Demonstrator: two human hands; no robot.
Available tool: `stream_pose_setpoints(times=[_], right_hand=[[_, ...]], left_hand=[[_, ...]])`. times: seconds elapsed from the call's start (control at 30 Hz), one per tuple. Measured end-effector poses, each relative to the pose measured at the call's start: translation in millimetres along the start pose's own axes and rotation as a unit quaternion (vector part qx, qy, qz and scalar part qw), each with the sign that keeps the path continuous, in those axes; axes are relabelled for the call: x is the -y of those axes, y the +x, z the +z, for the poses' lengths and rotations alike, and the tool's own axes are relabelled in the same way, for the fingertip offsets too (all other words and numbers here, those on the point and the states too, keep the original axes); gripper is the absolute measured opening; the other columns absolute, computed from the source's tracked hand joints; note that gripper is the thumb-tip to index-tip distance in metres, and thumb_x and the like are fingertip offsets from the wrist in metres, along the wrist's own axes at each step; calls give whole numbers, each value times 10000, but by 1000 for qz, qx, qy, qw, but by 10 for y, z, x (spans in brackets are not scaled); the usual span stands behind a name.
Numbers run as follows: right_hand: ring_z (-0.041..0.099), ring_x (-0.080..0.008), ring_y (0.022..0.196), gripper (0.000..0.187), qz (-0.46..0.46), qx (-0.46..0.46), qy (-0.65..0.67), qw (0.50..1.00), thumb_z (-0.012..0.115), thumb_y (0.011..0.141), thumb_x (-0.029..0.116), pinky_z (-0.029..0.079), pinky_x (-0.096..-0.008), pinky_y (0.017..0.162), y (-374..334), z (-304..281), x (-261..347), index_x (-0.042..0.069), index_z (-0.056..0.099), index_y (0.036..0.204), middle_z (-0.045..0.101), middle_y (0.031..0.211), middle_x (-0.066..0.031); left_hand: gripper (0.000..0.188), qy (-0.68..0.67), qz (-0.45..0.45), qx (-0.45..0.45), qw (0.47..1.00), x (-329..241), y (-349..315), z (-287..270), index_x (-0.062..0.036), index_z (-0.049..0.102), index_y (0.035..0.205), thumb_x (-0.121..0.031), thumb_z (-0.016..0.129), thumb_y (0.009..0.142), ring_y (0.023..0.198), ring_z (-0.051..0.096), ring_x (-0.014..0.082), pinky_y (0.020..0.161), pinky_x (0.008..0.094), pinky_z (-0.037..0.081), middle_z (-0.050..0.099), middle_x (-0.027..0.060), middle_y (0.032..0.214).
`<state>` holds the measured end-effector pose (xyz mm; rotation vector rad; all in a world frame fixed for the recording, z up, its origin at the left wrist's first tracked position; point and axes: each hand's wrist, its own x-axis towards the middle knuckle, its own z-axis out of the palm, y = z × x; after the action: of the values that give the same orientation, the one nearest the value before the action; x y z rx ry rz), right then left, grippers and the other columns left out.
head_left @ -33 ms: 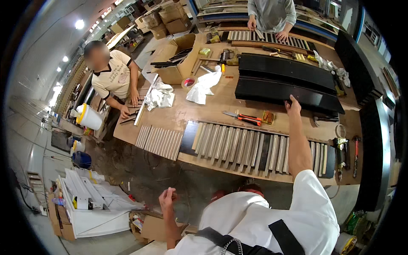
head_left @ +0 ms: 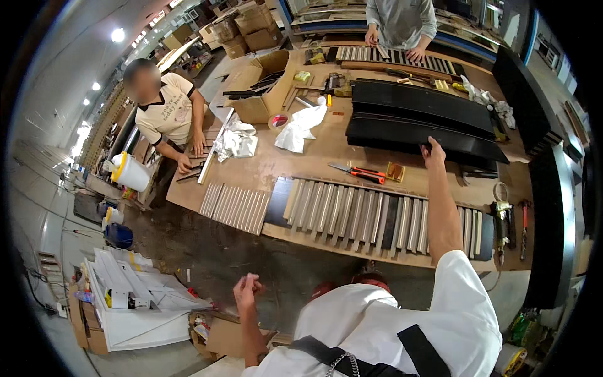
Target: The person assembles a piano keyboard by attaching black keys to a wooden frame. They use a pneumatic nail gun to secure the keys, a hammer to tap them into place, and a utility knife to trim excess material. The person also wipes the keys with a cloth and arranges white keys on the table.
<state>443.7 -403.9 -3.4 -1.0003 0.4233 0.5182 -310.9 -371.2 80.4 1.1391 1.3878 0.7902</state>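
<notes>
My right hand (head_left: 433, 152) reaches across the table and grips the near edge of a long black panel (head_left: 396, 135), thumb on top and the other fingers partly hidden. That panel lies against another black panel (head_left: 421, 103) just behind it. Below my right forearm is a row of grey and pale strips (head_left: 339, 207) set across a dark board. My left hand (head_left: 247, 291) hangs in front of the table, away from everything on it. Its fingers are curled in, and nothing shows in them.
Orange-handled pliers (head_left: 367, 174), a small yellow box (head_left: 395, 171) and slim pale strips (head_left: 235, 208) lie on the table (head_left: 301, 164). Hand tools (head_left: 524, 229) rest at the right end. One person (head_left: 164, 113) works at the left, another (head_left: 402, 25) across. An open carton (head_left: 276, 94) holds dark pieces.
</notes>
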Motion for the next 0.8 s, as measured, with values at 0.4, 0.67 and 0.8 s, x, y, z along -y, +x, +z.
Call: stream_pose_setpoints(times=[0.4,0.67,0.8], right_hand=[[638,-164,633,266,-47,249,37,967,764,914,193,613,-305,632,-4717,-1291,-225,7,584,851,623,786,-88],[673,-205,970,266,-12,205,120,971,710,941,254,580,-397,801,-5201,-2168,-229,70,658,1126,687,1106,-77],[614,-222,1140,415,-175,174,72,966,743,911,163,557,-398,872,-5195,-2216,203,43,598,1282,626,1260,-108]], left_hand=[[549,-429,127,420,790,-724,-984,1550,-38,531,1391,-379,651,978,1293,554,334,1111,569,456,550,183,1418],[244,-505,25,304,807,-623,-1948,1348,-46,653,1222,-151,593,1010,1082,703,306,968,483,598,696,151,1221],[325,-425,-100,378,817,-299,-2006,1488,-29,697,1141,-297,536,1051,989,732,300,915,430,604,737,188,1055]])
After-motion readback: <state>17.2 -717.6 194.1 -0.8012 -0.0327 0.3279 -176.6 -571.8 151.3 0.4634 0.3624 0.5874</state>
